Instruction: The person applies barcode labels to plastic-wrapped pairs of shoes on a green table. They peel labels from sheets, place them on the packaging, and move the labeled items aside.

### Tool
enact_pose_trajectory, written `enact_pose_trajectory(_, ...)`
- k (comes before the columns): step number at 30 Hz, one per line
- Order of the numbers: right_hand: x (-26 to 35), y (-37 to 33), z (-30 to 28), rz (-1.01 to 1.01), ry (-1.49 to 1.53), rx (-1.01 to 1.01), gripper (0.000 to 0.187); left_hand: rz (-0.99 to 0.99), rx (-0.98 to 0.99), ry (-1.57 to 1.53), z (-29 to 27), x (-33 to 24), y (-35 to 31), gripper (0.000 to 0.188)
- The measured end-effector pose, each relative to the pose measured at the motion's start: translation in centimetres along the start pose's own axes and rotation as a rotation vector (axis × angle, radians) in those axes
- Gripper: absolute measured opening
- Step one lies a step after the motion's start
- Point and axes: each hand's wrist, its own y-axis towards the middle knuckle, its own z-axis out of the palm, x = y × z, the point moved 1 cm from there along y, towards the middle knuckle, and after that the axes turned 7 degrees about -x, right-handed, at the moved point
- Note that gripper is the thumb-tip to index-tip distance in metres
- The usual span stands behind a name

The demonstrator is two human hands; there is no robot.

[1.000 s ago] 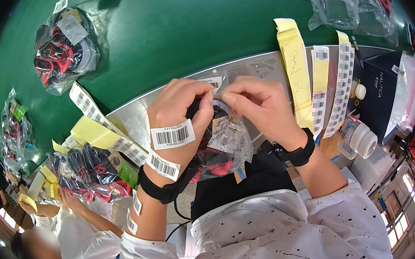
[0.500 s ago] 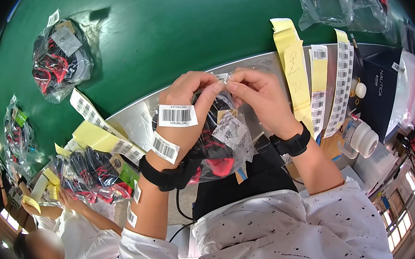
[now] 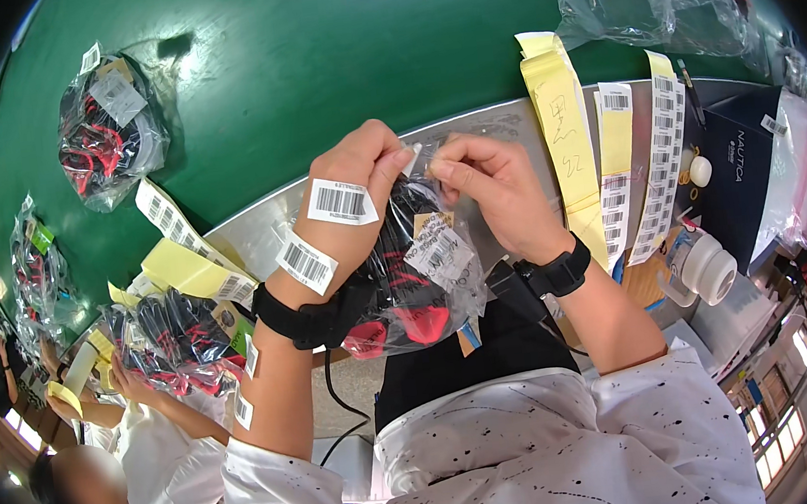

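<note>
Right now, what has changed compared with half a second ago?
The left hand has moved left, away from the right hand, opening a small gap between them at the top of the clear bag. Both hands remain there; no release is visible. The white bottle stays in place.

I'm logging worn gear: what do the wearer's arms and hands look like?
The left hand and right hand are ungloved, each with a black wristband. White barcode labels run along the left hand and forearm. Short white sleeves carry black speckles.
</note>
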Motion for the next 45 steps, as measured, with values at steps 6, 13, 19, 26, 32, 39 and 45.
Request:
enact_pose_trajectory(6,-0.4,0.1,-0.4,-0.001,0.053,-0.027,0.01,-0.122,-0.035,-0.129,-0.3,0.6,-0.2,0.019)
enact_pose_trajectory(13,-0.7,-0.1,-0.3,0.032,0.097,-0.076,0.01,-0.226,-0.081,-0.192,-0.6,1.8,-0.8,0.02)
enact_pose_trajectory(19,-1.1,0.1,-0.4,0.019,0.129,-0.07,0.011,-0.338,-0.113,-0.421,-0.5,3.1,-1.0,0.021)
enact_pose_trajectory(26,-1.3,0.1,-0.8,0.036,0.185,-0.068,0.009,-0.455,-0.086,-0.613,-1.1,2.5,-0.7,0.021)
enact_pose_trajectory(32,-1.8,0.3,-1.2,0.055,0.227,-0.037,0.009,-0.539,-0.06,-0.787,-1.7,3.1,-0.6,0.018)
enact_pose_trajectory(39,-2.7,0.6,-1.2,0.044,0.29,-0.011,0.008,-0.598,-0.101,-0.96,-1.9,4.4,-0.9,0.017)
enact_pose_trajectory(45,-2.6,0.7,-1.3,0.055,0.225,-0.034,0.01,-0.464,-0.321,-0.936,-6.4,3.8,-1.7,0.018)
